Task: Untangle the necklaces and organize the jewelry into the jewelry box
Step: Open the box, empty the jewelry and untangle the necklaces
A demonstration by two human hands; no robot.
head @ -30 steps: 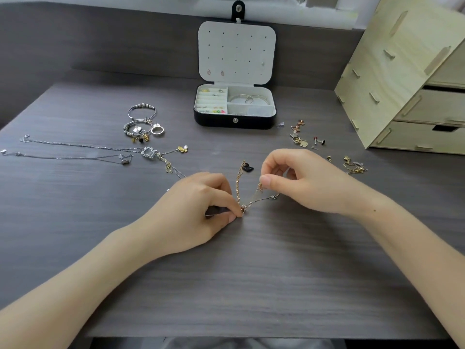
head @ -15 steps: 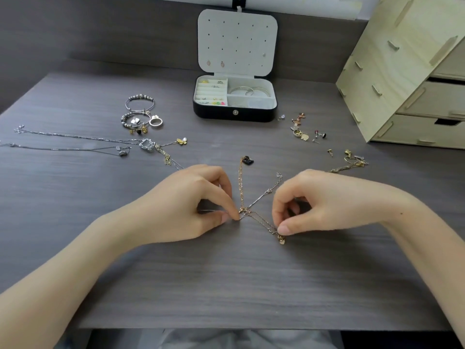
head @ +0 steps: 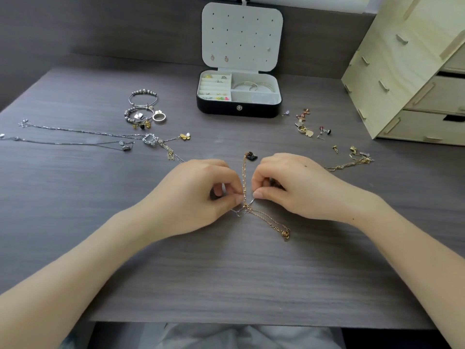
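Note:
A tangle of thin gold and silver necklace chains (head: 251,210) lies at the middle of the grey desk. One gold strand runs up to a small black pendant (head: 251,156); another trails down right to a gold clasp (head: 285,233). My left hand (head: 198,195) pinches the knot from the left. My right hand (head: 289,185) pinches a silver loop of the chains from the right, fingertips almost touching the left ones. The black jewelry box (head: 239,109) stands open at the back with rings, earrings and bangles inside.
Two silver necklaces (head: 75,137) stretch across the left side. Beaded bracelets and a ring (head: 144,110) lie behind them. Loose earrings (head: 309,124) and a gold chain (head: 352,162) sit at the right. A wooden drawer unit (head: 415,79) fills the back right corner.
My right hand let go of the gold strand end, which now lies on the desk, and moved left to the knot beside my left hand. The camera view dipped slightly.

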